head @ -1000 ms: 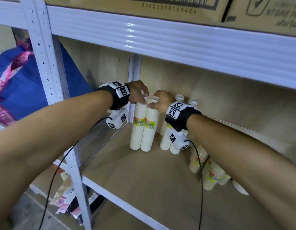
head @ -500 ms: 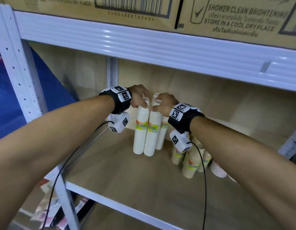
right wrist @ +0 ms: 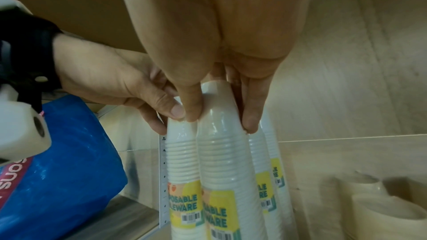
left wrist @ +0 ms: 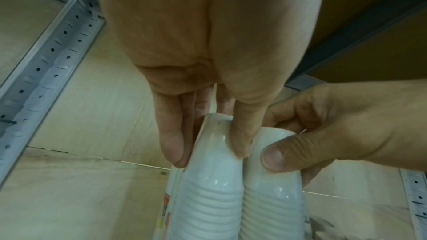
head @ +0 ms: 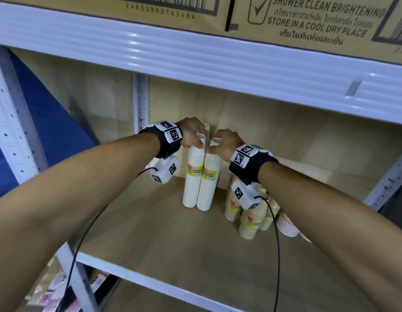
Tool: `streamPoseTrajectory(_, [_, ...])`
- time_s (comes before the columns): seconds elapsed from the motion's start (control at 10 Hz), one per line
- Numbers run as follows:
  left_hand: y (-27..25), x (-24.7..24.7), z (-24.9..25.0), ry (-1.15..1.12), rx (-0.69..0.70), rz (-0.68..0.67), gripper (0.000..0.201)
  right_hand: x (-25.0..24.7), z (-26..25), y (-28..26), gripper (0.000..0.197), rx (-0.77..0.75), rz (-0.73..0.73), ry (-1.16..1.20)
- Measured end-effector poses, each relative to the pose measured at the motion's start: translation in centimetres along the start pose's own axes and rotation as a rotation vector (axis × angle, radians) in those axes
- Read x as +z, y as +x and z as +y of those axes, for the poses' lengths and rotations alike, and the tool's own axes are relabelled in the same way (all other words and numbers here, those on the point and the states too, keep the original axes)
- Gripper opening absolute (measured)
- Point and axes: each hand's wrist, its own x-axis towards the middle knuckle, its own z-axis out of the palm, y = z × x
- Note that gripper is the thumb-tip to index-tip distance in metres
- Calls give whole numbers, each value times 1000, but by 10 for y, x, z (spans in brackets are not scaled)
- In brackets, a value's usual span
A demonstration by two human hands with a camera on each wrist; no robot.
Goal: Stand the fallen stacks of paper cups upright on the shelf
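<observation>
Both hands grip the tops of 2 tall white sleeves of cups that stand upright, side by side and touching, on the wooden shelf. The left hand has its fingers curled down over the top of the left stack, thumb on the side nearest the other stack and fingers on the far side, pinching it. The right hand pinches the top of the right stack the same way, thumb against the near face, fingers behind.

The left wrist view shows the left thumb pressed into the seam between the 2 stacks and the right thumb flat on the neighbouring sleeve; the ribbed rims of the cups show through the wrap.

The right wrist view shows what the head view hides behind the hands: 2 more upright stacks standing just behind the held pair, each with a yellow label. It also shows a blue bag beyond the left hand, outside the shelf post.

Only the head view shows the shorter beige cup stacks below the right wrist, leaning together, and the cardboard boxes on the shelf above both hands.
</observation>
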Motion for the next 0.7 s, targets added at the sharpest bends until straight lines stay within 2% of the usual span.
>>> streamPoseTrajectory(0.3, [6, 7, -5, 7, -2, -18, 47, 5, 1, 0, 50, 39, -13, -21])
streamPoseTrajectory(0.5, [5, 0, -2, 14, -2, -38, 45, 0, -3, 1, 45, 16, 31, -12])
streamPoseTrajectory(0.7, [-9, -20, 12, 129, 58, 31, 49, -20, -16, -3, 57, 98, 137, -2])
